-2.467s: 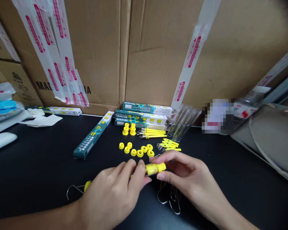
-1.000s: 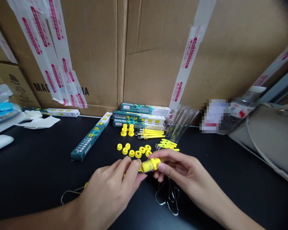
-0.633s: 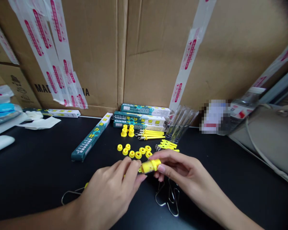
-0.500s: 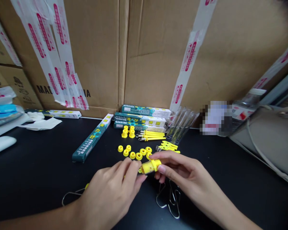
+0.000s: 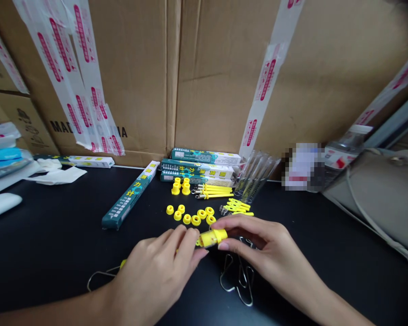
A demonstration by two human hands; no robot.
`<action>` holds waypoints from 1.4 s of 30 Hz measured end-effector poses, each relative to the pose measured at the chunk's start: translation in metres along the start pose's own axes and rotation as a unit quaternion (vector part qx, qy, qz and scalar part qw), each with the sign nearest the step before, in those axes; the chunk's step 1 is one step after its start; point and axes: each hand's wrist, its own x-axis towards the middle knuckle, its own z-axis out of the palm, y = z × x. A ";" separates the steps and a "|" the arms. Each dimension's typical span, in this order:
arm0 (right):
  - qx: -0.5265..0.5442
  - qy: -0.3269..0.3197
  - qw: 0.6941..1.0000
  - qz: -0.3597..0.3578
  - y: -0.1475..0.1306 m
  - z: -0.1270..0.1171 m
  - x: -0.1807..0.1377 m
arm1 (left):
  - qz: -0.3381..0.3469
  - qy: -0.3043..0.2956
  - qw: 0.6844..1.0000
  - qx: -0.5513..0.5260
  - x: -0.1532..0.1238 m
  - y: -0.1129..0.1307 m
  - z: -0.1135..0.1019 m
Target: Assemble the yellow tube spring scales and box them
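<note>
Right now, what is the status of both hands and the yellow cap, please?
Left hand closed on clear tube. Right hand at yellow cap on tube's end, grip unclear. Wire hooks lie close by.

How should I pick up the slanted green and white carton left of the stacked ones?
I'd pinch the slanted carton across its middle, from above, squeezing its two long sides, using the left hand once free. It's long, slim and lying flat, with nothing against either long side; its far end sits close to the stacked cartons, so the middle seems to leave more room.
</note>
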 end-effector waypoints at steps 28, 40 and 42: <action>-0.038 -0.039 0.998 -0.044 -0.003 -0.005 0.002 | -0.008 -0.003 1.000 -0.016 0.000 0.000 -0.001; -0.260 0.065 0.958 -0.102 0.002 -0.057 0.020 | -0.008 -0.005 1.000 0.018 0.002 0.000 -0.001; -0.335 0.073 0.931 -0.122 0.007 -0.066 0.022 | -0.001 -0.014 0.999 0.035 0.002 0.000 -0.001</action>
